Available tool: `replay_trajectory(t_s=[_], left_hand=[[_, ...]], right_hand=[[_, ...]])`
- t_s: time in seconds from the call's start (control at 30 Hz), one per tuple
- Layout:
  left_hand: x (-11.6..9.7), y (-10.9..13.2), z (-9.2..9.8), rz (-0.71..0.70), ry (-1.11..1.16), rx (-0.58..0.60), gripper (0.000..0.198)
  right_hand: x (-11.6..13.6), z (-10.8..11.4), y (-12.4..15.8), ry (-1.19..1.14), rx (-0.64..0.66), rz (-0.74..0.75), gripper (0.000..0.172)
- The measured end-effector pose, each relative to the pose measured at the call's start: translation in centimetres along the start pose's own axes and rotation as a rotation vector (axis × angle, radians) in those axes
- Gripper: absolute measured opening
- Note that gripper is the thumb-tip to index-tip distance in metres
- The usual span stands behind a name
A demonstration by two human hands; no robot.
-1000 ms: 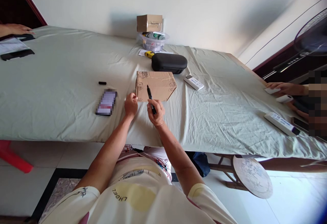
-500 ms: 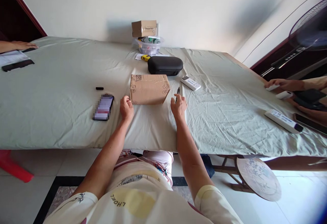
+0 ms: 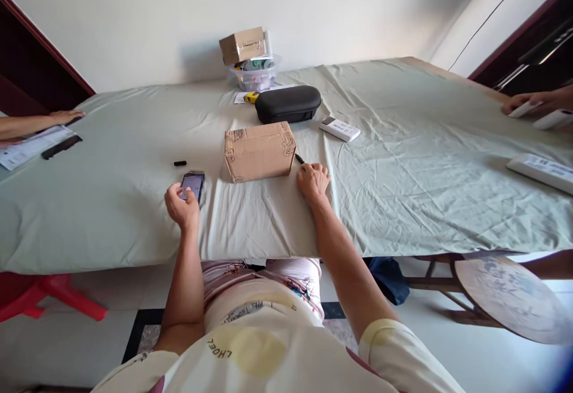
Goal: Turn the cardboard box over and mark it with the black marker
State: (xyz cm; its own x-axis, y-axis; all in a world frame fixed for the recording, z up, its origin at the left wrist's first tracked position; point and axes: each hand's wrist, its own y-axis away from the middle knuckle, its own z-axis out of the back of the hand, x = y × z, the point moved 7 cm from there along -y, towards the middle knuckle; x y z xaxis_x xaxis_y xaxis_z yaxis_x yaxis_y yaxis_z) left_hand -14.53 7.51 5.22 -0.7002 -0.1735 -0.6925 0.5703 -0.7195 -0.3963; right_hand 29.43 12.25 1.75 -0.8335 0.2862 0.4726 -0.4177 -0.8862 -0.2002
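A small taped cardboard box (image 3: 259,151) with doodles on its corners sits on the green-covered table (image 3: 403,160) in front of me. My left hand (image 3: 182,205) is curled around a phone (image 3: 193,185) lying to the box's left, thumb on its lit screen. My right hand (image 3: 314,180) rests on the cloth just right of the box, fingers curled over a black pen (image 3: 299,159) whose tip pokes out toward the box. A black pen cap (image 3: 179,163) lies beyond the phone.
Behind the box are a black zip case (image 3: 287,104), a white remote (image 3: 339,129), a yellow item (image 3: 253,97) and a plastic tub (image 3: 254,74) with another carton (image 3: 242,45) on top. Other people's hands rest at the far left (image 3: 62,116) and right (image 3: 532,103). A round stool (image 3: 510,297) stands right.
My left hand left the box's corner and moved left onto the phone. My right hand lowered the pen to the cloth beside the box. The view tilted and shifted.
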Motion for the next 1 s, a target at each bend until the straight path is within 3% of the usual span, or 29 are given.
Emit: replay_trajectory(t_s=[0.13,0.27,0.4,0.57,0.8,1.0], left_hand=[[2.6,-0.7,1.5,0.106,-0.345,0.132,0.059],[2.9,0.3,0.2,0.065,-0.489,0.273,0.077],[2.6,0.9,-0.9,0.045,-0.532,0.283,0.081],[2.7,1.1,-1.1,0.067,-0.473,0.276,0.077],[2.2,2.4,-0.7,0.115,-0.35,0.236,0.072],[0.5,4.1,-0.5,0.177,-0.046,0.182,0.066]], right_hand=[[-0.2,-0.1,-0.2,-0.05,-0.028,-0.012,0.039],[-0.8,-0.3,-0.5,-0.102,-0.069,-0.025,0.041],[-1.3,-0.4,-0.7,-0.158,-0.115,-0.04,0.042],[-1.3,0.0,-1.0,-0.288,-0.201,-0.04,0.047],[-1.5,2.7,-0.6,-0.436,-0.439,0.015,0.045],[1.5,3.0,1.8,-0.613,-0.438,0.17,0.04]])
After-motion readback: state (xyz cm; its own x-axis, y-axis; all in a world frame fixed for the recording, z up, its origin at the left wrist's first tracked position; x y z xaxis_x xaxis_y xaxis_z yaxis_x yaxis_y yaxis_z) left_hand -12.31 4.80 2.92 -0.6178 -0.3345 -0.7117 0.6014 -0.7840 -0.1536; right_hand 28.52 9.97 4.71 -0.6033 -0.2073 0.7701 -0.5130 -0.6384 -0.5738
